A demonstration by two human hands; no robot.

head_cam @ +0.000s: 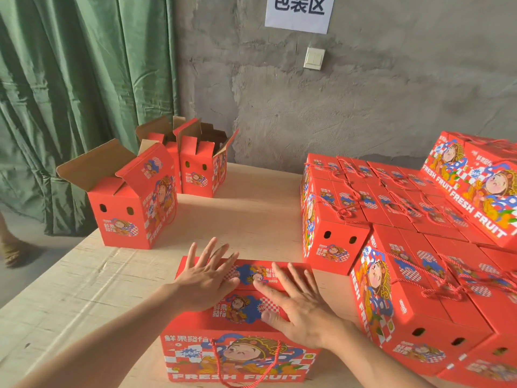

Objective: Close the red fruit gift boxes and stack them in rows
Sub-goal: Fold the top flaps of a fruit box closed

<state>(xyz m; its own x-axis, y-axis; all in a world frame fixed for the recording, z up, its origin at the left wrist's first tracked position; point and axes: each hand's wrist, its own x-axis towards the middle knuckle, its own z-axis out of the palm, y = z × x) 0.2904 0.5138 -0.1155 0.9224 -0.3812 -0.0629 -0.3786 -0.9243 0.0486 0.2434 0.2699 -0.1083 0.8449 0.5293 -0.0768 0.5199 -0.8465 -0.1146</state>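
Observation:
A red fruit gift box [240, 357] stands on the table right in front of me, its lid flaps folded down and a red cord handle hanging on its front. My left hand [205, 277] lies flat with spread fingers on the left part of the lid. My right hand [300, 303] presses flat on the right part. Closed red boxes [391, 208] stand in rows on the right, with more stacked [475, 180] on top at the far right. An open box [131, 203] stands at the left, and two more open boxes [195, 166] behind it.
The wooden table [246, 214] has bare surface between the open boxes and the rows. A green curtain [72, 79] hangs at the left. The concrete wall [363, 93] behind carries a paper sign and a switch. A person's foot [11, 253] shows at the far left.

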